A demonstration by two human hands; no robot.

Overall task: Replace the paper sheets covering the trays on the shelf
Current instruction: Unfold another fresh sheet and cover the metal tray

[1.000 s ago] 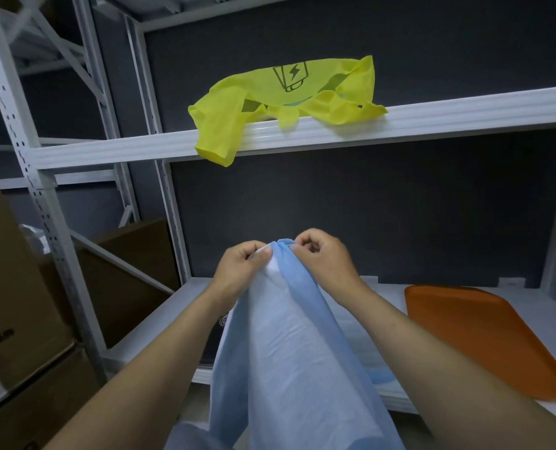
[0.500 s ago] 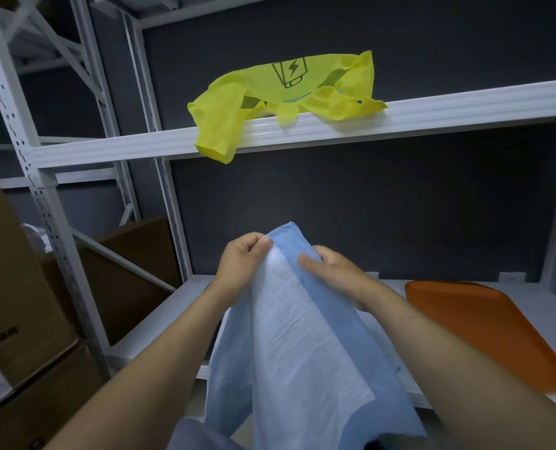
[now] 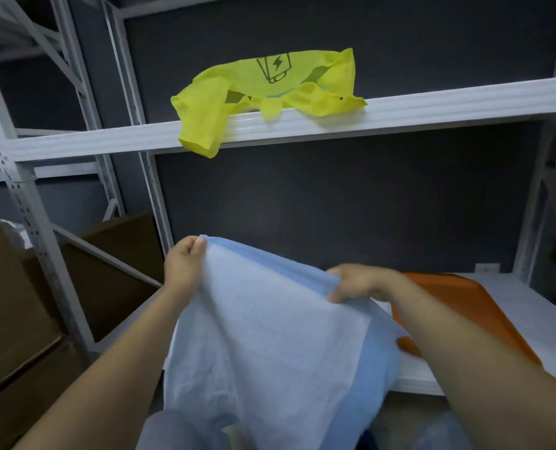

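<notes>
Both my hands hold up a pale blue paper sheet (image 3: 270,336).
Left hand (image 3: 185,264) pinches its corner, right hand (image 3: 358,284) fingers clamp its edge, beside the orange plastic tray (image 3: 458,306).

A pale blue paper sheet (image 3: 270,336), held up by its top edge, draping rumpled before the white shelf (image 3: 530,303), orange tray (image 3: 471,293) flat on it, right side

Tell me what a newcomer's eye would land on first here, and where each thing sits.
The bright yellow garment draped over the front edge of the upper shelf stands out most against the dark wall. Next comes the pale blue sheet in the foreground, gripped along its top edge by the left hand and right hand. An orange tray lies on the lower shelf at right.
</notes>
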